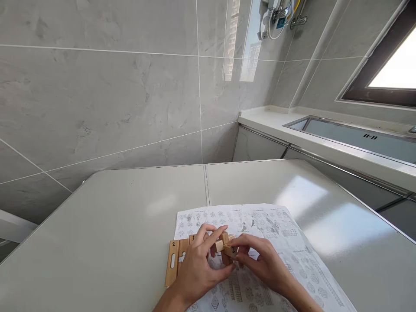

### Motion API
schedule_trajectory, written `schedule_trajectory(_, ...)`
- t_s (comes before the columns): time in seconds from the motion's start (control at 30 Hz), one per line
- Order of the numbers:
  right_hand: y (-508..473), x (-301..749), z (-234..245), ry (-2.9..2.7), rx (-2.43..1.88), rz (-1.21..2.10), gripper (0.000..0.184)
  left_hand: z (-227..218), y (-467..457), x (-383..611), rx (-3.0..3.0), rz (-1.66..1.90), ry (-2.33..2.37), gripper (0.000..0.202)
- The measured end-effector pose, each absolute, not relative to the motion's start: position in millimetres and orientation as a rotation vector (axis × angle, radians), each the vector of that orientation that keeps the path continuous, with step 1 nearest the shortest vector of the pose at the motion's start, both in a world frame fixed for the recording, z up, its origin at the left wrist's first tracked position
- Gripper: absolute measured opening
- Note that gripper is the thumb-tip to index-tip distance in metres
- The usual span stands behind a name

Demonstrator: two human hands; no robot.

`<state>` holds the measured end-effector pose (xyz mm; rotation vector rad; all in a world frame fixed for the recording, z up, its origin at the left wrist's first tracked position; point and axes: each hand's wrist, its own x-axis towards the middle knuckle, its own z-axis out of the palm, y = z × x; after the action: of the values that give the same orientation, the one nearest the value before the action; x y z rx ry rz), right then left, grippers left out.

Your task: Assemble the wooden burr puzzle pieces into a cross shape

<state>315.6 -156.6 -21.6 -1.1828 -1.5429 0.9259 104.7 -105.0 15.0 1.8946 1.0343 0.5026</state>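
Over a printed sheet [302, 271], a person's left hand [197, 268] curls its fingers and thumb around a cluster of wooden blocks [219, 246], while the right hand [264, 262] pinches the cluster's block marked "2" [230, 251] between thumb and fingertips. Flat wooden pieces [173, 262], two with visible numerals, lie at the sheet's left edge, partly hidden by the left hand. The white table [113, 225] spreads beneath the sheet; beyond it stand a gray tiled wall [113, 99] and, farther right, a counter [260, 116] with a sink [341, 134].
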Motion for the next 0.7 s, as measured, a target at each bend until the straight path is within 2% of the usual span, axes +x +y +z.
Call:
schedule_trajectory(0.2, -157.1, 316.0, -21.5, -1.507, -1.16, 0.96, 0.012, 18.9, -105.6, 107.2, 1.822, 0.518, 0.969, 0.072)
schedule_trajectory(0.43, -154.2, 317.0, -19.4, -1.371, -1.163, 1.046, 0.04, 23.8, -105.1, 106.8, 1.621, 0.58, 0.957, 0.078)
schedule_trajectory(0.7, -153.1, 310.8, -18.3, -1.498, -1.224, 1.01, 0.038, 23.2, -106.9, 106.9, 1.469, 0.559, 0.803, 0.074)
